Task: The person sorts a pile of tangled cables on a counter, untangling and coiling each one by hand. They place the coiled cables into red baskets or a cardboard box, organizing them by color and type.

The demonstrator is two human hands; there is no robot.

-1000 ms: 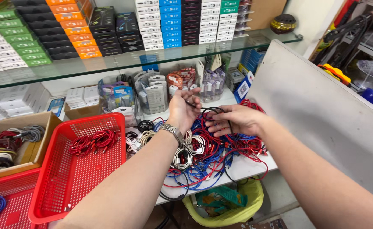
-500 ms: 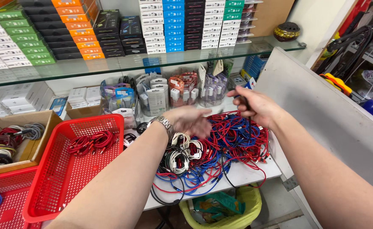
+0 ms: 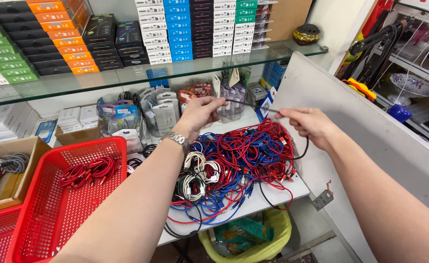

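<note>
Here, a thin black cable (image 3: 251, 103) is stretched almost level between the two hands, raised above the table. The left hand (image 3: 200, 114) pinches one end of it between thumb and fingertips, the remaining fingers curled in; a metal wristwatch (image 3: 175, 140) sits on that wrist. The right hand (image 3: 309, 124) pinches the cable further along with thumb and forefinger, and the free length drops behind this hand in a loop toward the table. Directly beneath both hands lies a tangled pile of cables (image 3: 239, 168) — mostly red and blue, with white and black coils on the side under the left forearm. The pile rests on a white table (image 3: 253, 207), and a few strands hang over its near edge. Left of the left arm stands a red plastic basket (image 3: 53, 209) holding a small bundle of red cables (image 3: 87, 170). Further left, a cardboard box (image 3: 9, 165) holds grey and dark coils. Beyond the hands, small packaged goods are lined up below a glass shelf (image 3: 126, 78) — on that shelf sit stacks of boxes in orange, green, black, white and blue. Below the table edge, under the hands, a yellow-green bin (image 3: 268, 238) is partly visible. A grey board (image 3: 370, 146) leans to the right of the right arm.
</note>
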